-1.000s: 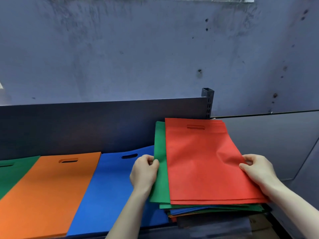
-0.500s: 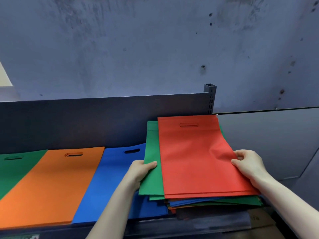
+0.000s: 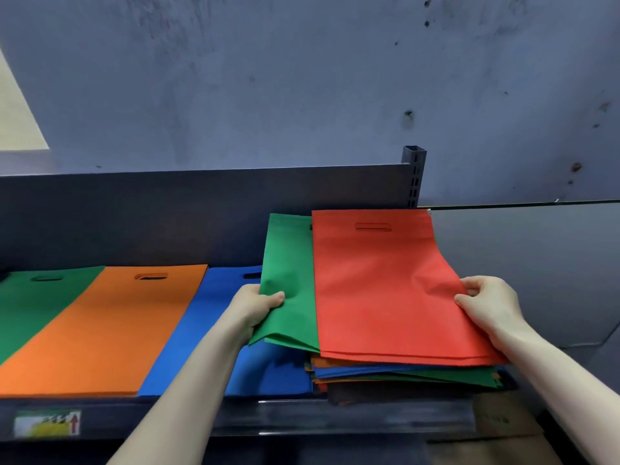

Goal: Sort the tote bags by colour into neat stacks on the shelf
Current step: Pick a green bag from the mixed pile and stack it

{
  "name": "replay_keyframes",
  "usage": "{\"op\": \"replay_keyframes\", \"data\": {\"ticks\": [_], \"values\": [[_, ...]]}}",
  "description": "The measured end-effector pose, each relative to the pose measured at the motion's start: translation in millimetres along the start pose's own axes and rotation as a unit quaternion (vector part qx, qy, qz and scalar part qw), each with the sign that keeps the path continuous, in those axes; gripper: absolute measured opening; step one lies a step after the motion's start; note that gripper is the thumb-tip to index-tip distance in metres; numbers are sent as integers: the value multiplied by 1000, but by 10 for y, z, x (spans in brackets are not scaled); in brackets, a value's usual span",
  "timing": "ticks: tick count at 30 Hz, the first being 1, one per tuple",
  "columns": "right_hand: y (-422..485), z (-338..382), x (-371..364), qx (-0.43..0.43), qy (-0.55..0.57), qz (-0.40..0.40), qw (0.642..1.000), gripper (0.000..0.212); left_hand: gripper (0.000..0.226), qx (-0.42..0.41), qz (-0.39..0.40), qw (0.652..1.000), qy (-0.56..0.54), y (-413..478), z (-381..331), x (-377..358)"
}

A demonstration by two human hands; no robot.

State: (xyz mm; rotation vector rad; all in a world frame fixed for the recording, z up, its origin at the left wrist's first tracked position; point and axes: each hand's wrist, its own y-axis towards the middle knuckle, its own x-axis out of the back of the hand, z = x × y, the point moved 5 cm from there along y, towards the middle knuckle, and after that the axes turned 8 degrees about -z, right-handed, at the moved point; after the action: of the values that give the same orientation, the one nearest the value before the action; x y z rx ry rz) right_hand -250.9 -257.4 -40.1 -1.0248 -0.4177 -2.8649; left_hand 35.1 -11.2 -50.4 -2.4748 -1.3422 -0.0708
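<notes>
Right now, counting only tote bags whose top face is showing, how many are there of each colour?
Green: 2, the far-left green tote bag and the green tote bag in the left hand.
Orange tote bag: 1.
Blue tote bag: 1.
Red tote bag: 1.
Total: 5.

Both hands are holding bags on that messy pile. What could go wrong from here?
1. The left hand grips the green bag, which lies under the red bag; pulling it out could drag the red one askew despite the right hand pinching it.
2. The mixed pile beneath reaches the front of the shelf and might slide off.
</notes>
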Motion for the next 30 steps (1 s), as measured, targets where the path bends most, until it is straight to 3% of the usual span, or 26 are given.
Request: {"op": "replay_keyframes", "data": {"ticks": [5, 8, 10, 12, 14, 17, 19, 30], "values": [[49, 60, 49, 51, -54, 0, 997, 35, 9, -16, -20, 999, -41, -68, 48, -118], [40, 229, 27, 99, -133, 25, 986, 26, 9, -22, -36, 998, -46, -122, 51, -174], [5, 366, -2, 146, -166, 1, 975, 20, 9, -28, -46, 997, -49, -154, 38, -201], [-69, 506, -130, 215, -167, -10, 962, 28, 10, -33, -50, 997, -50, -191, 26, -267], [-191, 613, -355, 278, -174, 47, 944, 41, 10, -39, -49, 997, -49, -241, 16, -344], [-322, 616, -638, 267, -183, 164, 932, 50, 11, -58, -65, 995, -41, -307, -60, -267], [-317, 546, -714, 247, -184, 194, 931, 50, 11, -69, -93, 993, -36, -314, -129, -46], [-469, 856, -759, 261, -194, 208, 922, 45, 24, -36, -217, 970, -100, -343, 28, 1189]]}}
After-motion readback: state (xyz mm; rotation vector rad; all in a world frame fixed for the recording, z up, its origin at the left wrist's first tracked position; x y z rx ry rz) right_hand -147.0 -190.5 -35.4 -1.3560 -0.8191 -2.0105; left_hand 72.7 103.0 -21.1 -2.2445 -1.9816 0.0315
